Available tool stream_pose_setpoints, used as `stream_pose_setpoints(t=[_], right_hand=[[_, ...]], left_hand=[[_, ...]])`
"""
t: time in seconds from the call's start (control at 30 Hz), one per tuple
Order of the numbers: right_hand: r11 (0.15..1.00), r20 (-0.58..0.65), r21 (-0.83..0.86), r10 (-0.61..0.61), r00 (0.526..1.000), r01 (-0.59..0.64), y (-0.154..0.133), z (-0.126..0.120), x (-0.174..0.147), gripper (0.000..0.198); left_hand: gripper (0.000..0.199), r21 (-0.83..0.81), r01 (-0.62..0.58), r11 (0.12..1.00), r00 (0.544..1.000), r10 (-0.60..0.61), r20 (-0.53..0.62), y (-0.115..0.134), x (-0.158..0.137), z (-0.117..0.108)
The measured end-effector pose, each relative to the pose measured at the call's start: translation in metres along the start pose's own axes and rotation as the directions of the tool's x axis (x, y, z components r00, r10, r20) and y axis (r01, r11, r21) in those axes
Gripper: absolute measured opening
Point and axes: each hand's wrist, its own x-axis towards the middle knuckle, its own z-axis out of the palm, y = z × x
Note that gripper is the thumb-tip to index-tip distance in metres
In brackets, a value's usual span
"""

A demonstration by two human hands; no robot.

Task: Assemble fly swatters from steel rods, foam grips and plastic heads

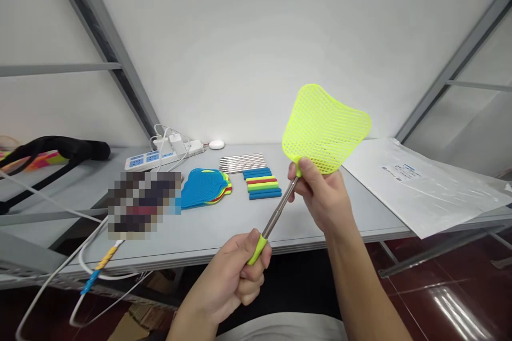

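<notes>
A fly swatter with a yellow-green mesh head, a metal rod and a yellow-green grip is held up over the table's front edge, tilted with its head to the upper right. My left hand is closed round the grip at the lower end. Thumb and fingers of my right hand pinch the neck where the rod meets the mesh head. Behind on the table lie a stack of swatter heads, blue on top, a row of metal rods, and a row of coloured grips in blue, yellow, red and green.
On the grey table, a power strip with plugs stands at the back left near a small white round object. A white plastic package lies at the right. A black bracket and loose white cables occupy the left.
</notes>
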Motion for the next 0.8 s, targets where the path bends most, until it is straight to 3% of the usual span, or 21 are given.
stream_pose_setpoints(t=[0.2, 0.33, 0.4, 0.47, 0.53, 0.6, 0.63, 0.67, 0.7, 0.8], right_hand=[[0.995, 0.022, -0.092, 0.050, 0.998, -0.048, 0.012, 0.018, -0.021, 0.030], [0.991, 0.056, -0.121, 0.059, 0.997, -0.052, 0.004, 0.021, -0.027, 0.028], [0.993, 0.085, -0.111, 0.050, 0.995, -0.040, 0.004, 0.024, -0.025, 0.026], [0.996, 0.092, -0.086, 0.045, 0.995, -0.037, 0.006, 0.026, -0.021, 0.026], [0.998, 0.088, -0.047, 0.050, 0.995, -0.046, 0.010, 0.027, -0.019, 0.025], [0.999, 0.081, -0.003, 0.045, 0.996, -0.045, 0.012, 0.028, -0.018, 0.023], [0.999, 0.082, 0.019, 0.045, 0.996, -0.046, 0.012, 0.028, -0.019, 0.022], [0.998, 0.084, 0.035, 0.049, 0.995, -0.052, 0.012, 0.028, -0.019, 0.022], [0.997, 0.093, 0.042, 0.061, 0.994, -0.065, 0.012, 0.028, -0.019, 0.022], [0.993, 0.151, 0.012, 0.115, 0.982, -0.118, 0.012, 0.027, -0.017, 0.027]], left_hand=[[0.042, -0.076, -0.023, 0.997, 0.999, 0.026, 0.039, 0.010, -0.006, 0.018], [0.037, 0.040, -0.107, 0.993, 0.994, 0.106, 0.040, 0.015, -0.011, 0.013], [0.030, 0.116, -0.206, 0.972, 0.977, 0.211, -0.030, 0.016, -0.012, 0.009], [0.029, 0.270, -0.328, 0.905, 0.911, 0.379, -0.163, 0.015, -0.013, 0.009], [0.030, 0.478, -0.393, 0.785, 0.780, 0.560, -0.278, 0.012, -0.013, 0.015], [0.029, 0.625, -0.394, 0.674, 0.661, 0.680, -0.317, 0.009, -0.014, 0.025], [0.029, 0.653, -0.394, 0.646, 0.636, 0.705, -0.314, 0.007, -0.014, 0.030], [0.031, 0.650, -0.398, 0.647, 0.644, 0.702, -0.305, 0.006, -0.015, 0.035], [0.033, 0.618, -0.402, 0.675, 0.680, 0.672, -0.292, 0.005, -0.015, 0.039], [0.041, 0.369, -0.363, 0.855, 0.855, 0.464, -0.234, 0.005, -0.013, 0.042]])
